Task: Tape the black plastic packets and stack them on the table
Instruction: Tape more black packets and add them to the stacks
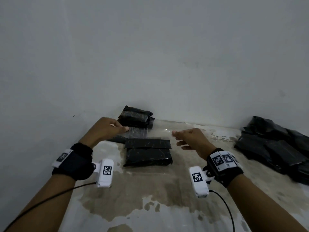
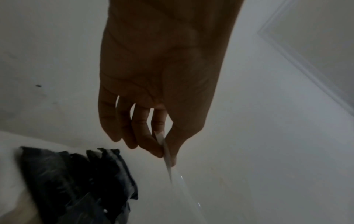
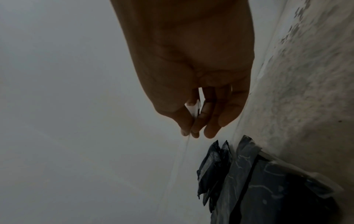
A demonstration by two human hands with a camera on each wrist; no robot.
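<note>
Left hand (image 1: pixel 107 129) and right hand (image 1: pixel 192 139) fingers each pinch end of clear tape strip (image 2: pixel 167 156), stretched above folded black plastic packet (image 1: pixel 148 152). Risk: slack strip folds, sticks to itself; crooked landing leaves flap loose.

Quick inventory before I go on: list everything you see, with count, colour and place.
tape strip: one, clear, stretched between both hands above the near packet
near packet: one, black, table centre
stack of packets: count unclear, black, far end by the wall
loose pile of packets: count unclear, black, right side of the table
table: one, pale and blotchy
wall: grey-white, behind
wrist cameras: two, white, with black cables
left hand: pinches one tape end
right hand: pinches the other end
</note>
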